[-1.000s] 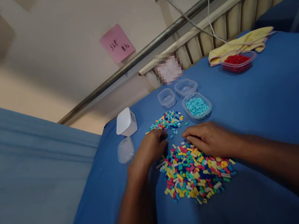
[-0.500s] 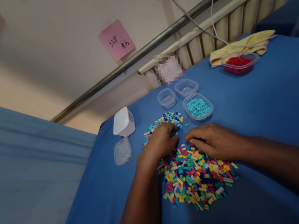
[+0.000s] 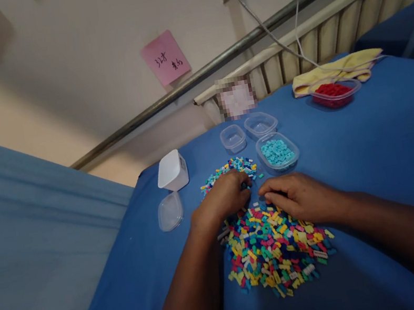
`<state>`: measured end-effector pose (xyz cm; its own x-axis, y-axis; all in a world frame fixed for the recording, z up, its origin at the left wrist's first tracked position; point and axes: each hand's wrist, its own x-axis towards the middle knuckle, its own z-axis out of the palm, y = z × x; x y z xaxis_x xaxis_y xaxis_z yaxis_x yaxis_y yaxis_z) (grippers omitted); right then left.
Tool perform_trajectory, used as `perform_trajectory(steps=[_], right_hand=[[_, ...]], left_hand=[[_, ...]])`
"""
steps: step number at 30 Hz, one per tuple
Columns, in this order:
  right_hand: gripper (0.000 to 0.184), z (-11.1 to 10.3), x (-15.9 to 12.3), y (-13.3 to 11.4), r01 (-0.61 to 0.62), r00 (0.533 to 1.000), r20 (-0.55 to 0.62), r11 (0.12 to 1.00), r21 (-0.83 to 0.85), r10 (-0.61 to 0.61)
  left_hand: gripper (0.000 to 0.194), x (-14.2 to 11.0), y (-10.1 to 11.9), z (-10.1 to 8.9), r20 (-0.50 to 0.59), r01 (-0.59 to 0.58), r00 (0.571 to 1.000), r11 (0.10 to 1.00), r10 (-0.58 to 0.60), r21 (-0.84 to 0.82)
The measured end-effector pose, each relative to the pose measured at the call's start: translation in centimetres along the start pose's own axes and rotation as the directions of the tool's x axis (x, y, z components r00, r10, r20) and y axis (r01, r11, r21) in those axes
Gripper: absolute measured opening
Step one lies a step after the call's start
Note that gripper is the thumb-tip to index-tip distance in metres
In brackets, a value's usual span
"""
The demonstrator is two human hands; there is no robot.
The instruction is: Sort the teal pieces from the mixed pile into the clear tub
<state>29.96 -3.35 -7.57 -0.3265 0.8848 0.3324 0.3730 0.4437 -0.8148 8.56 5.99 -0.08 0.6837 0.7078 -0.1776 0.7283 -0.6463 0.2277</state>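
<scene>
A big heap of small mixed-colour bricks (image 3: 275,250) lies on the blue cloth-covered table (image 3: 371,158). A smaller heap (image 3: 233,166) lies just behind it. My left hand (image 3: 224,197) rests knuckles-up between the two heaps, fingers curled onto the small heap. My right hand (image 3: 298,195) lies on the far edge of the big heap, fingers bent down among the bricks. What either hand's fingertips hold is hidden. A clear tub of light blue bricks (image 3: 278,153) stands just beyond my right hand.
Two empty clear tubs (image 3: 233,138) (image 3: 260,125) stand behind the blue one. A white box (image 3: 172,172) and a clear lid (image 3: 169,212) lie at the left. A tub of red bricks (image 3: 334,92) and a yellow cloth (image 3: 336,70) sit far right. Table edge runs along the left.
My left hand has slid forward and right onto the small heap. My right hand has stayed on the big heap's far edge. The view has shifted slightly.
</scene>
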Motion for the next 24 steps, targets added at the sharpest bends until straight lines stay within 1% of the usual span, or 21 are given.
perform_trajectory(steps=[3,6,9,12,14,15,17,20,22,24], right_hand=[[0.022,0.0,0.0,-0.1,-0.017,1.000,0.008,1.000,0.001,0.017],[0.022,0.0,0.1,0.0,-0.014,1.000,0.009,1.000,0.009,0.013],[0.021,-0.1,0.1,0.0,-0.008,1.000,-0.003,1.000,0.025,0.008],[0.021,-0.1,0.3,0.0,-0.018,1.000,-0.002,0.999,0.033,0.018],[0.021,-0.2,0.4,-0.2,-0.022,1.000,0.000,0.999,0.040,0.022],[0.020,-0.2,0.5,-0.2,-0.022,1.000,0.001,0.999,0.044,0.022],[0.020,-0.3,0.6,-0.3,-0.025,1.000,-0.003,0.998,0.051,0.026],[0.021,-0.3,0.7,-0.3,-0.024,1.000,-0.012,0.998,0.054,0.025],[0.021,-0.3,0.7,-0.3,-0.016,1.000,-0.013,0.998,0.056,0.017],[0.021,-0.3,0.7,-0.1,-0.014,1.000,-0.013,0.998,0.069,0.015]], left_hand=[[0.027,-0.2,-0.3,-0.3,0.003,0.054,0.999,0.997,-0.054,-0.053],[0.026,-0.4,-1.0,-0.4,0.007,0.082,0.997,0.989,-0.082,-0.122],[0.018,-0.5,-1.9,-0.5,0.006,0.119,0.993,0.968,-0.121,-0.221],[0.015,-0.1,-2.1,-1.1,0.013,0.130,0.991,0.906,-0.136,-0.402],[0.018,0.7,-1.6,-2.0,0.006,0.103,0.993,0.858,-0.116,-0.503],[0.019,1.2,-1.2,-2.5,0.002,0.084,0.995,0.845,-0.097,-0.528],[0.016,2.8,0.1,-3.6,-0.029,0.037,0.998,0.858,-0.060,-0.512],[0.013,6.0,2.4,-4.7,-0.100,-0.036,0.995,0.928,-0.001,-0.371],[0.018,8.1,3.6,-4.9,-0.124,-0.070,0.991,0.972,0.042,-0.225],[0.029,9.7,4.5,-4.8,-0.118,-0.082,0.990,0.993,0.071,-0.088]])
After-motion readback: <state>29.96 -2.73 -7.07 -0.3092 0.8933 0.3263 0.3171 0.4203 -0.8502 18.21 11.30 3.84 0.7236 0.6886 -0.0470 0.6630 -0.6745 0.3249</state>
